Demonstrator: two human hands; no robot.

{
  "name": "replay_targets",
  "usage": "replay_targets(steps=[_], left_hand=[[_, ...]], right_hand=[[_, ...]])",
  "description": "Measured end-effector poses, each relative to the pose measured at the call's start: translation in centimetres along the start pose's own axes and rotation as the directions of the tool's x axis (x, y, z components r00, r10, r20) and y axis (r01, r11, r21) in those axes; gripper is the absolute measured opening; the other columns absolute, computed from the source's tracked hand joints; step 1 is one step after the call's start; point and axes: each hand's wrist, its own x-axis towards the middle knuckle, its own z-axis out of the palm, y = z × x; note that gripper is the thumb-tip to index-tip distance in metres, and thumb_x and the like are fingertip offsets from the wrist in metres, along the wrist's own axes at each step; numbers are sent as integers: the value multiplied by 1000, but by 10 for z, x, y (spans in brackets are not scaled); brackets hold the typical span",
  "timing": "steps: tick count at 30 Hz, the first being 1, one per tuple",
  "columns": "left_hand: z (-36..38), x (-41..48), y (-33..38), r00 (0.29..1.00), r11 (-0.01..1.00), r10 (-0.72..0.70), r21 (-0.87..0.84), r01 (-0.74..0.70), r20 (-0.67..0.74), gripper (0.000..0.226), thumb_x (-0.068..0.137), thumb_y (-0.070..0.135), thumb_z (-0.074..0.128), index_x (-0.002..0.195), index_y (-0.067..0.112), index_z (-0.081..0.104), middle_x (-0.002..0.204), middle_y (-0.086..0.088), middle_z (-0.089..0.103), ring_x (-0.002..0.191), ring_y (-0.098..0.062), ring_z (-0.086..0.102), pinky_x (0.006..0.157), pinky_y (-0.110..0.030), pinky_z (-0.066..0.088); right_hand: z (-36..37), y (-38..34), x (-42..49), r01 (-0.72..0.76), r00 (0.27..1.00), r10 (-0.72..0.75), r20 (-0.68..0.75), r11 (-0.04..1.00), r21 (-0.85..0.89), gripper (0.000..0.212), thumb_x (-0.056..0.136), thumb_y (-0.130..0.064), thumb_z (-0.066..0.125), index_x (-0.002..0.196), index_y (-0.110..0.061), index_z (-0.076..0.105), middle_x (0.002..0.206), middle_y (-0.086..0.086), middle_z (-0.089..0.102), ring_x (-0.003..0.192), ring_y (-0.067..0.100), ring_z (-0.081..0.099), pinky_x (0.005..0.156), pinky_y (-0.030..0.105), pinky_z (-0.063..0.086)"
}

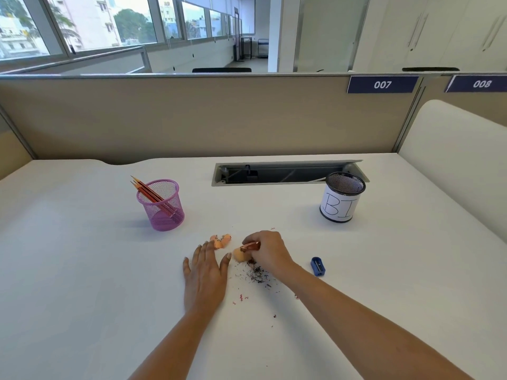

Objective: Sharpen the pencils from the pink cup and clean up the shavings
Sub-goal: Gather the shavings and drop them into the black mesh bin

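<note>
A pink mesh cup stands left of centre on the white desk and holds several red pencils with sharp tips up. My left hand lies flat on the desk, fingers spread. My right hand is closed around curled pencil shavings just right of it. More orange shavings lie past my left fingertips, and a round one sits between the hands. Dark graphite dust is scattered under my right wrist. A blue sharpener lies to the right.
A black mesh cup wrapped in paper lettered "BI" stands at the right rear. An open cable tray is cut into the desk behind it. Beige partition panels close the back, and a white divider rises on the right.
</note>
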Motion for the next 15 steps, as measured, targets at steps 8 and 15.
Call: replay_targets(steps=[8,15], left_hand=[[0,0,1,1000,1000,-1,-5,1,-3,56,95,44,28,143,14,25,150,-4,31,142,-17,19,116,-40,6],[0,1,0,1000,1000,-2,-7,2,4,57,95,44,29,143,14,25,151,-4,30,142,-18,18,116,-41,6]], right_hand=[[-56,15,12,-95,978,120,-171,984,148,25,81,-1,66,105,-5,71,112,15,68,104,24,61,82,18,40],[-122,33,38,-103,876,163,-455,983,153,23,83,-2,65,105,-4,71,109,16,68,90,21,58,77,21,40]])
